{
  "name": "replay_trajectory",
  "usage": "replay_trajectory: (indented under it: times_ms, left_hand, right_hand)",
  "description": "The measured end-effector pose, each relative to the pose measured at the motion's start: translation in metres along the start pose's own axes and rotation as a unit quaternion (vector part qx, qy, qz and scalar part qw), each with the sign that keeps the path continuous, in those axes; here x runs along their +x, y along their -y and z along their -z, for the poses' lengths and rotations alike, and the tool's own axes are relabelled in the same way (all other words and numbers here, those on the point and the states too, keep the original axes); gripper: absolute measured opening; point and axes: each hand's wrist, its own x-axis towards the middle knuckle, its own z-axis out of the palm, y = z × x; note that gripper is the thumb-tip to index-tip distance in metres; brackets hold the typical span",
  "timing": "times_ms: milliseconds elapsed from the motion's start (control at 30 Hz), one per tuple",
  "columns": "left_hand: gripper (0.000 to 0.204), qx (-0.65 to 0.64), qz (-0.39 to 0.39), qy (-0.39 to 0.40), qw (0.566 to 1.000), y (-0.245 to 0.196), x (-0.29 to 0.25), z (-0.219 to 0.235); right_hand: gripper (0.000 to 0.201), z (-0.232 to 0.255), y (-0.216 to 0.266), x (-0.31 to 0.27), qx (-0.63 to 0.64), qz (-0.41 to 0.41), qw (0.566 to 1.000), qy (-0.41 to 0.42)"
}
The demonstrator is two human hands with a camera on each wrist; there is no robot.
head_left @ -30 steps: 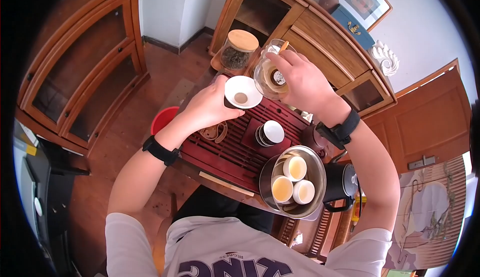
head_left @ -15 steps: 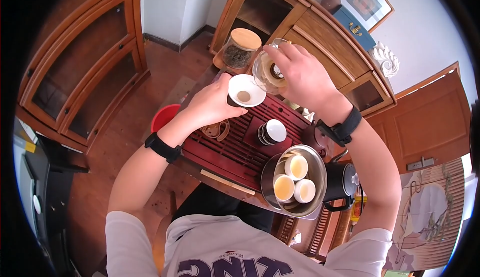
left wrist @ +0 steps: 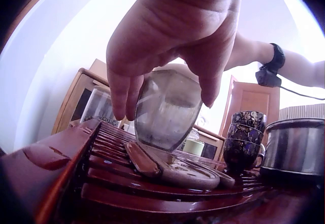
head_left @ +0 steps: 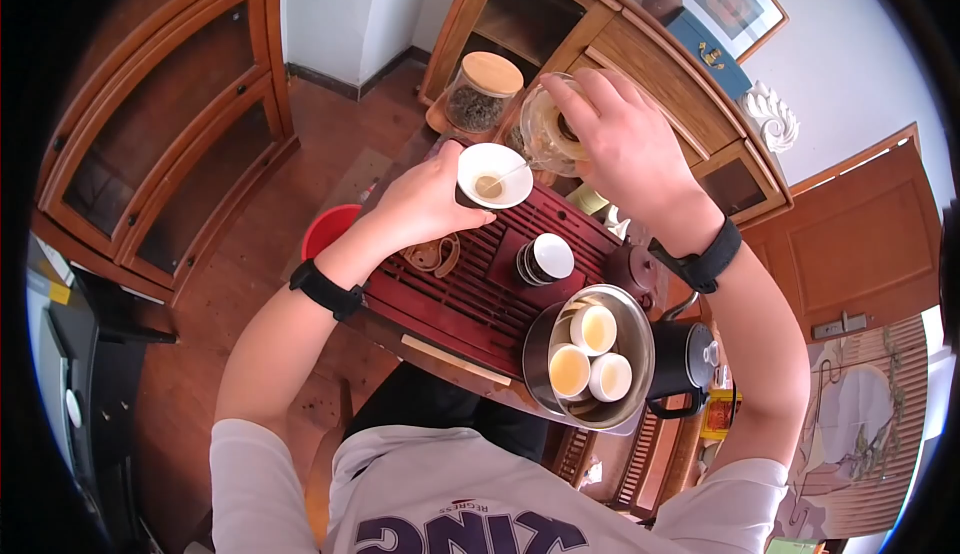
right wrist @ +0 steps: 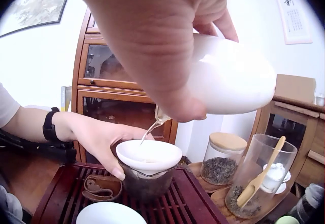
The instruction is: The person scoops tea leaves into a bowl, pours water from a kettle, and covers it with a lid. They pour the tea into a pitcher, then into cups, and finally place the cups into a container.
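Note:
The left hand grips a glass vessel from its sides, fingers and thumb curled round it. On top of that vessel sits a white strainer-like bowl with a little liquid in its bottom. Above and to its right, the right hand holds a tilted white vessel by its edges. A thin stream of liquid falls from it into the bowl. Both vessels are over the far part of the slatted dark red tray. The right hand partly hides its vessel in the head view.
Stacked patterned cups stand on the tray beside a metal pot holding three cups. A black kettle and brown teapot stand right. Behind are a wooden-lidded jar, a glass with a scoop and a low cabinet.
The right hand has moved to the right and its vessel is tipped further; a stream now shows between it and the bowl. The left hand and bowl have shifted slightly right.

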Motion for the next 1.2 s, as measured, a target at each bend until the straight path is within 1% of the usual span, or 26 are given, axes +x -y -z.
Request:
replay_trajectory:
  times_ms: [333, 400, 533, 600, 633, 733, 800, 1000, 1133, 1200]
  left_hand:
    - [0.071, 0.006, 0.004, -0.003, 1.0, -0.001, 0.0, 0.0]
    - [0.071, 0.003, 0.003, -0.002, 1.0, -0.002, 0.0, 0.0]
    - [0.071, 0.004, 0.006, -0.001, 1.0, -0.001, 0.001, 0.0]
    - [0.071, 0.003, 0.001, -0.003, 1.0, 0.0, 0.001, 0.0]
    - [0.071, 0.004, 0.001, -0.002, 1.0, -0.001, 0.001, 0.0]
    - [0.071, 0.004, 0.002, 0.001, 1.0, -0.002, 0.0, 0.001]
    - [0.071, 0.004, 0.002, 0.003, 1.0, -0.002, 0.001, 0.001]
    - [0.071, 0.005, -0.001, 0.004, 1.0, 0.001, 0.002, 0.0]
    - [0.071, 0.002, -0.004, 0.003, 1.0, 0.002, 0.002, 0.0]
    - [0.071, 0.001, -0.006, 0.001, 1.0, 0.001, 0.002, 0.0]
  right_hand:
    - [0.059, 0.001, 0.004, 0.006, -0.036, 0.019, 0.999, -0.019]
    - [0.057, -0.002, 0.005, 0.008, -0.062, 0.03, 0.997, -0.035]
    - [0.055, -0.002, 0.007, 0.012, -0.069, 0.031, 0.996, -0.047]
    - [0.063, -0.003, 0.007, 0.013, -0.077, 0.028, 0.996, -0.044]
    - [0.063, -0.002, 0.007, 0.014, -0.077, 0.028, 0.996, -0.045]
    - [0.058, -0.001, 0.006, 0.015, -0.083, 0.03, 0.995, -0.046]
    - [0.054, -0.001, 0.004, 0.015, -0.106, 0.047, 0.991, -0.07]
    - [0.054, -0.003, 0.004, 0.017, -0.109, 0.047, 0.99, -0.079]
    - [0.055, -0.006, 0.006, 0.018, -0.112, 0.051, 0.99, -0.073]
    - [0.058, -0.008, 0.009, 0.018, -0.105, 0.036, 0.993, -0.045]
